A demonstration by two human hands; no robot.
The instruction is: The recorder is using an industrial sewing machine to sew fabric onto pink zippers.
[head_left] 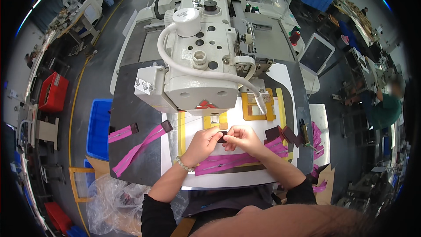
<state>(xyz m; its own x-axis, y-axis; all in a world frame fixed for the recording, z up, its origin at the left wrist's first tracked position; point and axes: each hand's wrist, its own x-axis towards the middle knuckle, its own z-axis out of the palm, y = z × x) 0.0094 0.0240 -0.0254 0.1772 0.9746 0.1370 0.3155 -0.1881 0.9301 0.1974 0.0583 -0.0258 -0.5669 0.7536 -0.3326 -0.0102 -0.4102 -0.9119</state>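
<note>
Both of my hands meet in front of the sewing machine [199, 90]. Between the fingertips of my left hand [202, 145] and my right hand [244, 139] is a small dark brown piece [222, 137], like a leather tab, and each hand pinches it. Just beyond it lies a yellow frame [209, 121] under the machine's head. Nearer to me, a magenta zipper strip [228, 162] stretches across the white sheet below my hands, partly hidden by my right forearm. Several dark reddish-brown pieces [287, 134] are piled to the right of my right hand.
At the left, two magenta zipper strips [142, 150] with dark end tabs lie on the dark table. A second yellow frame [252, 113] sits right of the machine head. A blue bin [98, 129] stands beyond the left edge, a screen [316, 52] at the right.
</note>
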